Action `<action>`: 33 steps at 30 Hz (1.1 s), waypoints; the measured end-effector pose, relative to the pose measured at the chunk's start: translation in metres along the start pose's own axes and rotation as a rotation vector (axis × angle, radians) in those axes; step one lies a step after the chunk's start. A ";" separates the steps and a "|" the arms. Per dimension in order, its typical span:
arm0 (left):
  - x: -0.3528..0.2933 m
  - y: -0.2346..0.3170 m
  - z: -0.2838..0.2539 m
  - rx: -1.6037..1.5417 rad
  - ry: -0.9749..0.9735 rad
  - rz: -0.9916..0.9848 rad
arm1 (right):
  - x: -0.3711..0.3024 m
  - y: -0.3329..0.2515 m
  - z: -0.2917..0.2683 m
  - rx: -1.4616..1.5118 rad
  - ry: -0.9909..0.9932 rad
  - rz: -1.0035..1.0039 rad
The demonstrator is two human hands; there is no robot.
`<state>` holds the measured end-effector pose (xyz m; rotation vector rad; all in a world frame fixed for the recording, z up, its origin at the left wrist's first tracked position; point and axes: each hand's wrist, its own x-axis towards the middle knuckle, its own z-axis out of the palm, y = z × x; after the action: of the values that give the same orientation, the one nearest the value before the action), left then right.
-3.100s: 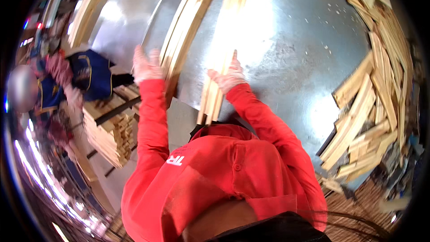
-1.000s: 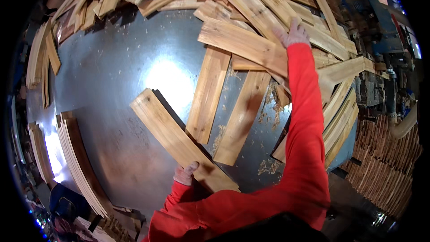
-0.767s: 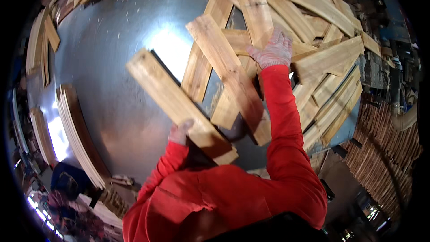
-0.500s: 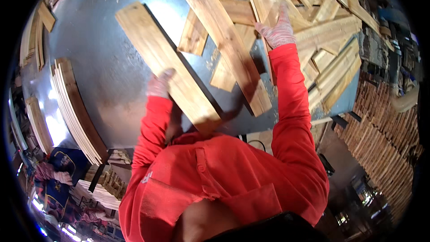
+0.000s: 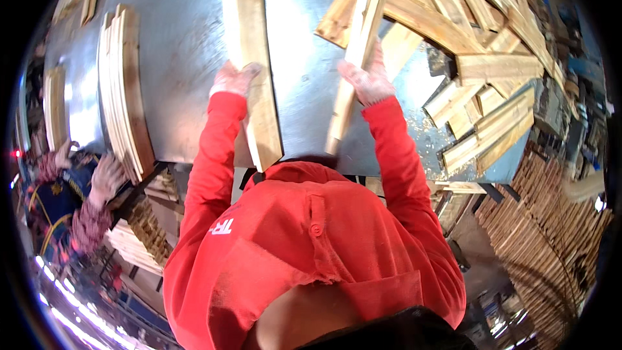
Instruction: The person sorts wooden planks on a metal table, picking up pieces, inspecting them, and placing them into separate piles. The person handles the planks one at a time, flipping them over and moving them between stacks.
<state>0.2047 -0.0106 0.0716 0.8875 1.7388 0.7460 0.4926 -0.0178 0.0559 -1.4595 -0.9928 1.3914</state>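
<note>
left hand (image 5: 234, 81): fingers hug the edge of a wide board (image 5: 249, 26) at eleven o'clock
right hand (image 5: 368, 78): fingers hold slim wood (image 5: 364, 26) at one o'clock
messy pile (image 5: 499, 68): lots of loose wood, two o'clock
neat stack (image 5: 126, 91): on the shiny desk (image 5: 178, 45), ten o'clock

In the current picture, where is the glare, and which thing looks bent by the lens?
Head view: white glare on the metal table, including between the left hand and the right hand; head view: the larger board stack at left looks bowed by the fisheye lens.
</note>
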 end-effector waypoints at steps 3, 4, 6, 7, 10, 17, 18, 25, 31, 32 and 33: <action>0.011 0.019 -0.003 0.360 -0.024 0.004 | 0.015 0.006 0.085 -0.250 -0.097 0.215; 0.013 0.020 -0.003 0.363 -0.043 0.019 | 0.012 0.002 0.107 -0.438 -0.138 0.264; 0.006 0.041 0.003 0.624 -0.094 0.013 | -0.012 0.003 0.122 -0.132 -0.339 0.220; -0.005 0.056 0.005 0.691 -0.136 -0.093 | -0.017 0.016 0.127 -0.151 -0.417 0.261; -0.002 0.040 0.001 0.709 -0.053 -0.081 | -0.034 0.059 0.104 0.347 -0.294 0.559; 0.034 -0.033 -0.046 -0.841 -0.440 -0.196 | -0.055 -0.019 0.095 -0.798 0.015 -0.571; 0.035 -0.029 -0.049 -1.247 -0.591 -0.400 | -0.055 -0.007 0.104 -0.659 -0.113 -0.502; 0.016 -0.005 -0.054 0.140 -0.044 -0.197 | -0.061 0.006 0.177 -0.669 -0.503 0.065; -0.021 0.016 -0.027 0.584 -0.002 -0.069 | -0.035 -0.016 0.135 -1.269 -0.124 -0.355; -0.023 0.003 -0.032 0.548 0.071 0.007 | -0.031 -0.022 0.126 -1.306 0.262 -0.411; -0.020 -0.017 -0.042 0.476 0.113 0.022 | -0.025 -0.022 0.118 -1.252 0.169 -0.215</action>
<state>0.1654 -0.0392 0.0805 1.2012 2.0528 0.4028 0.3736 -0.0277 0.0842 -2.1559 -1.9894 0.3727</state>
